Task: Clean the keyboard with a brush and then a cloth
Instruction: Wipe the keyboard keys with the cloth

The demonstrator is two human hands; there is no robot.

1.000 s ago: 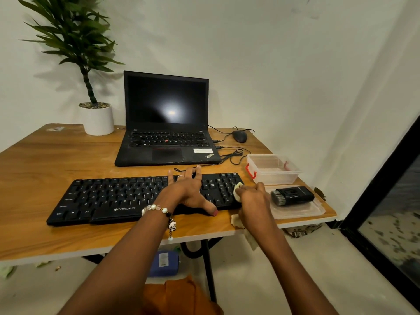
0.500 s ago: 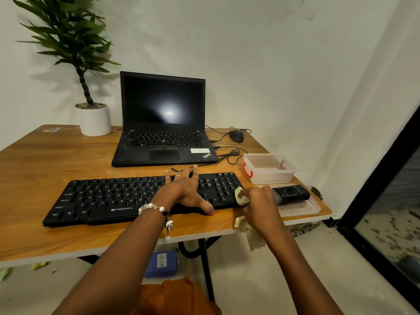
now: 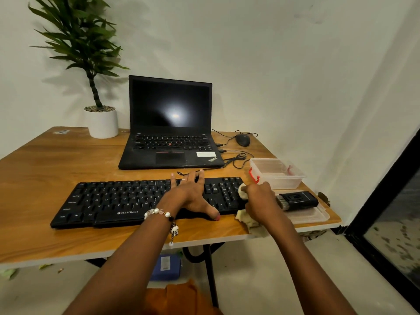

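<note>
The head view showed the cloth step under way: the right hand [image 3: 259, 202] gripped a crumpled pale yellow cloth [image 3: 242, 192] against the right end of the long black plastic keyboard [image 3: 118, 201], lower centre. The left hand [image 3: 192, 196] pressed it down, fingers spread. The keyboard's long axis ran left-right, slightly tilted. Next would probably come wiping leftward along the rows.

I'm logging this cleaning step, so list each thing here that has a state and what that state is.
Laptop: lid open, screen dark.
Keyboard: flat on the table, held down by the left hand.
Cloth: gripped in the right hand at the keyboard's right end.
Plastic box: lid off.
Brush: lying unused on the lid.
</note>
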